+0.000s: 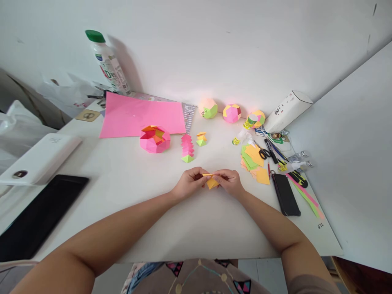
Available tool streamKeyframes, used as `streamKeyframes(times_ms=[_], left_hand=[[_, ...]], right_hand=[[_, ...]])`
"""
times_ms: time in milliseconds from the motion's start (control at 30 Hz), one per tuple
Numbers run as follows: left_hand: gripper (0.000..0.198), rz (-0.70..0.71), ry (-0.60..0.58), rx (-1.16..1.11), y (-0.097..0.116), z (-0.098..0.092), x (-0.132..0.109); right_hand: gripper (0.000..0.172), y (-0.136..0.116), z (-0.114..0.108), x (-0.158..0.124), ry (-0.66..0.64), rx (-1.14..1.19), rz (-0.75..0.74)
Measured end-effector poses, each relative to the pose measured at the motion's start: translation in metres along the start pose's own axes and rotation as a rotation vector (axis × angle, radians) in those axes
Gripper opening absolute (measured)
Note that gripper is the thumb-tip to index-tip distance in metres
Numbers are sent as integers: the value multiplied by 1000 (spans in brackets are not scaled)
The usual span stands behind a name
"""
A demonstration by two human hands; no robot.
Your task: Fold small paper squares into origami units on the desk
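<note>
At the middle of the white table [128,192], my left hand [190,182] and my right hand [230,181] meet, both pinching a small orange paper piece [211,182] folded between their fingertips. Just beyond them lies a row of folded pink paper units [187,148] with green ends, and a small orange-and-green folded piece [201,139]. A pink paper bowl [154,139] with orange pieces inside stands to the left of these. A pile of orange and green paper squares [254,161] lies to the right of my right hand.
A pink sheet [137,114] and a ruler [188,114] lie at the back, with three paper balls [232,113], a bottle [107,61] and a white box [288,110]. Scissors [263,152], pens, a glue stick and a black phone [286,194] sit right. A black tablet [36,216] lies left.
</note>
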State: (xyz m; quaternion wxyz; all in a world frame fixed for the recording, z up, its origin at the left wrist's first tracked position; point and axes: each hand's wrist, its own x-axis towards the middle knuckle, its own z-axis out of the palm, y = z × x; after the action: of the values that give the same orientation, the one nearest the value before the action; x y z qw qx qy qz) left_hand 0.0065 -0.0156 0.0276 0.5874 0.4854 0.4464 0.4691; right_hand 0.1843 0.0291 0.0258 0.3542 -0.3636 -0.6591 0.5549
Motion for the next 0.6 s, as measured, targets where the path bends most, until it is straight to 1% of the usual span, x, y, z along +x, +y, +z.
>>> streamKeyframes(times_ms=[133, 300, 467, 600], left_hand=[[26, 10, 6, -18, 3, 1, 0], [26, -20, 52, 10, 5, 1, -1], [23, -15, 96, 29, 2, 0, -1], [21, 0, 110, 24, 2, -1, -1]], right_hand=[[13, 0, 0, 0, -9, 42, 24], [15, 2, 0, 0, -8, 66, 37], [18, 2, -1, 1, 7, 61, 80], [18, 1, -1, 1, 13, 56, 91]])
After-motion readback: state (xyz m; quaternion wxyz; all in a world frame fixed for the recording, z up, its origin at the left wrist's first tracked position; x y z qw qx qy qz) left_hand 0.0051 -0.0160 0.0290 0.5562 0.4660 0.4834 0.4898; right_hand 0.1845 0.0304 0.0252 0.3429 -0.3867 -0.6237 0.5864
